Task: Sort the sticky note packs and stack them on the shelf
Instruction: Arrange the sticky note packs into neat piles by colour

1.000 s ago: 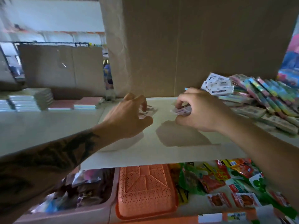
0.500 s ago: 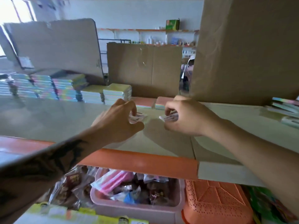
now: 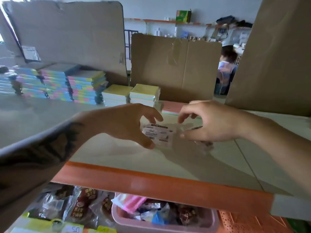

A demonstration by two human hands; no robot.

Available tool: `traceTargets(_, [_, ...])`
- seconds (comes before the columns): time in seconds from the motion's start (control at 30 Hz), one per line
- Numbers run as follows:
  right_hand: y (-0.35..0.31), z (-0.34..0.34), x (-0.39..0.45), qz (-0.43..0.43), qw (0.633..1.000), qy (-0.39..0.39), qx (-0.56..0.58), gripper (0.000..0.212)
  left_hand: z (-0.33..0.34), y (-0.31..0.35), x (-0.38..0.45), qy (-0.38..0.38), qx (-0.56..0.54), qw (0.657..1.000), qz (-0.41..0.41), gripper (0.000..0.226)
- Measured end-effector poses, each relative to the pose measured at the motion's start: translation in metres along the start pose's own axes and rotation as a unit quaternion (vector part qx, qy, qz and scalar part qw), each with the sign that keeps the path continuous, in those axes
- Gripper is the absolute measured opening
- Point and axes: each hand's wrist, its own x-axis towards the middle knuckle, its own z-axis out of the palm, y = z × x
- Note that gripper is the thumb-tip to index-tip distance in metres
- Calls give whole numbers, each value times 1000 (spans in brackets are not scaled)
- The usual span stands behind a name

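My left hand point(image 3: 124, 123) pinches a small sticky note pack point(image 3: 159, 136), white label up, between thumb and fingers just above the pale shelf point(image 3: 117, 158). Close beside it on the right, my right hand point(image 3: 212, 121) has curled fingers round a second small pack point(image 3: 202, 142), which is blurred and mostly hidden. Behind the hands stand two yellow-topped note stacks point(image 3: 144, 93) and flat pink packs point(image 3: 171, 107). Taller multicolour note stacks point(image 3: 84, 88) line the shelf's back left.
Cardboard sheets point(image 3: 175, 64) wall the shelf's back, and a large one point(image 3: 276, 61) stands at the right. The shelf has an orange front edge point(image 3: 151, 182). Below sit a pink tub point(image 3: 165, 222) of packets and an orange basket point(image 3: 252, 222). A person point(image 3: 225, 69) sits beyond.
Both hands carried their packs leftward along the shelf, from the loose pile at the right toward the stacks. The hands now sit closer together, and the left pack's label faces up.
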Motion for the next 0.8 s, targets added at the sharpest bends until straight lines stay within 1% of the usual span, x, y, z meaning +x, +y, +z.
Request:
traceTargets(0.13, [2,12,5,-64,993,32,96,40,1,-8,10,37,-100,994,18,39])
traceTargets(0.2, [7,17,5,-83,982,55,163,39,1,-10,14,31,-143,989,30,26])
traceTargets(0.23, [9,18,5,-83,975,58,200,38,-1,-9,15,25,-169,985,29,23])
traceTargets(0.27, [10,18,4,-78,969,55,229,37,-3,-8,16,24,-195,980,25,27])
traceTargets(0.3, [11,18,5,-74,965,56,246,36,-6,-7,18,27,-217,976,17,33])
traceTargets(0.33, [12,20,6,-70,963,63,251,35,-9,-5,21,29,-235,972,9,35])
traceTargets(0.4, [13,24,9,-61,963,98,245,29,-12,0,27,30,-254,967,-2,27])
traceTargets(0.43, [12,25,11,-55,962,118,240,24,-13,2,31,28,-259,965,-4,32])
traceTargets(0.47, [13,25,13,-46,961,131,240,20,-12,5,36,23,-261,965,-2,42])
traceTargets(0.5, [13,25,14,-35,958,135,250,18,-11,7,39,17,-263,965,2,48])
traceTargets(0.57, [17,25,15,-10,948,137,287,15,-8,8,42,21,-287,958,16,45])
traceTargets(0.63, [22,22,15,18,933,143,330,12,-2,2,46,64,-319,945,30,45])
traceTargets(0.73, [28,21,14,54,894,157,416,7,12,-9,48,141,-365,920,26,60])
traceTargets(0.8, [32,20,14,69,862,177,471,6,19,-9,47,170,-393,904,16,56])
